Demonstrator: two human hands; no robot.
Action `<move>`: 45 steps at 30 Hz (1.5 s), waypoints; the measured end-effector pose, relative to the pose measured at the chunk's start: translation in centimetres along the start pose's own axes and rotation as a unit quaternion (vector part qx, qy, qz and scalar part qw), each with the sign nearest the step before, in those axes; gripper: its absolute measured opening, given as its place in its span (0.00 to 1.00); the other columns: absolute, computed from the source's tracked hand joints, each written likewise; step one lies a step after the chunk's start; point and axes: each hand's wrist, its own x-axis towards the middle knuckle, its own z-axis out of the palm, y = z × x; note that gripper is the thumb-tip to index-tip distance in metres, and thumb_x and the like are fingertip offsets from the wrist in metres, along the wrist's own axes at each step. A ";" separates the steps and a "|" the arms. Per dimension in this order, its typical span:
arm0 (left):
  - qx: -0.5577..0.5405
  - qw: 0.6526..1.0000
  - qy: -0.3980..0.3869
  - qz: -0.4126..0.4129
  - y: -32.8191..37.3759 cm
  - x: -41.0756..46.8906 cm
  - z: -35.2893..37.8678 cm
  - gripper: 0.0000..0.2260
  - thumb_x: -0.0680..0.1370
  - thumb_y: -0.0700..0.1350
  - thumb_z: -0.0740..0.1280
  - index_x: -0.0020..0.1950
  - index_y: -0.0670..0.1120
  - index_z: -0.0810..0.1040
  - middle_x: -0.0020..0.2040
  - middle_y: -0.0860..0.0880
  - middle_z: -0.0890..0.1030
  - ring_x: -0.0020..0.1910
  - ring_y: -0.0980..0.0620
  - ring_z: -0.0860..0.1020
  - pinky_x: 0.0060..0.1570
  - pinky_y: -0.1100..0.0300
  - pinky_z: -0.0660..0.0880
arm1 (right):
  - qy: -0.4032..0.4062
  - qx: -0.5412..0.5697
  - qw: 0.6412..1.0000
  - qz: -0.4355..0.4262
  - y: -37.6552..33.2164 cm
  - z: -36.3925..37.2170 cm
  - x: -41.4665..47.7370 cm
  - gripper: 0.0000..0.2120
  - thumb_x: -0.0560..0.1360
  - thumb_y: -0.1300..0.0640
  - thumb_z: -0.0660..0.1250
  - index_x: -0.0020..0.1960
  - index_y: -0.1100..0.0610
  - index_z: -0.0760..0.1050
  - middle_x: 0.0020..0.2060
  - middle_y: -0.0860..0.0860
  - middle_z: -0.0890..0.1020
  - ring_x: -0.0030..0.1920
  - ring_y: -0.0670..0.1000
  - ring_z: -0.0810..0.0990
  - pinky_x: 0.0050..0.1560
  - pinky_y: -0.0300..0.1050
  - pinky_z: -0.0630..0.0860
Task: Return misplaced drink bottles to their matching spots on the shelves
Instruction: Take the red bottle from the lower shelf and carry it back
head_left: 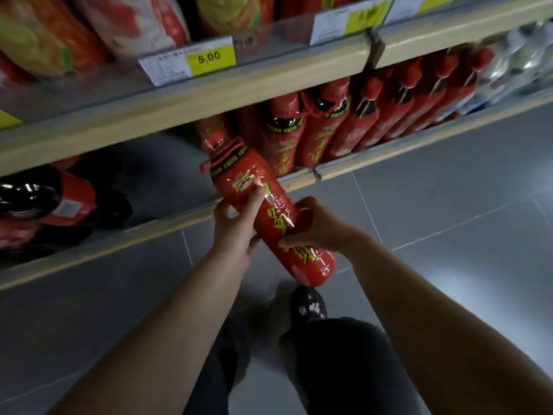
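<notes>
Shop aisle, grey tiled floor (449, 205), beige-edged shelves (209, 94) | red bottle (269, 211) glossy, shrink-wrapped, yellow lettering, tilted cap-up toward lower shelf | left hand (236, 232) grip closed round mid-body, thumb across label | right hand (317, 226) grip closed lower down, near base | matching red bottles (299, 136) upright behind.
</notes>
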 end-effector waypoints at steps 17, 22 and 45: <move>-0.047 0.976 0.003 0.212 2.9 9.4 -1.1 0.31 0.62 0.53 0.80 0.61 0.49 0.73 0.54 0.53 0.82 0.49 0.55 0.82 0.37 0.62 0.77 | 0.268 -0.106 0.939 -0.186 -2.5 4.6 8.7 0.32 0.67 0.42 0.74 0.66 0.53 0.71 0.58 0.51 0.80 0.57 0.53 0.78 0.54 0.46 0.74; -0.044 0.968 0.030 0.247 3.6 10.8 -1.7 0.31 0.59 0.55 0.80 0.58 0.50 0.75 0.52 0.53 0.83 0.48 0.54 0.82 0.39 0.60 0.76 | 0.280 -0.045 0.935 -0.213 -3.3 5.6 10.0 0.28 0.68 0.45 0.74 0.65 0.52 0.72 0.55 0.47 0.82 0.54 0.51 0.80 0.54 0.51 0.77; 0.001 0.923 0.012 0.384 5.1 15.5 -0.7 0.36 0.51 0.54 0.82 0.55 0.54 0.72 0.52 0.52 0.83 0.49 0.56 0.82 0.53 0.50 0.79 | 0.198 0.228 0.919 -0.253 -3.8 6.2 14.2 0.25 0.76 0.68 0.62 0.73 0.57 0.66 0.65 0.54 0.76 0.66 0.50 0.73 0.68 0.52 0.69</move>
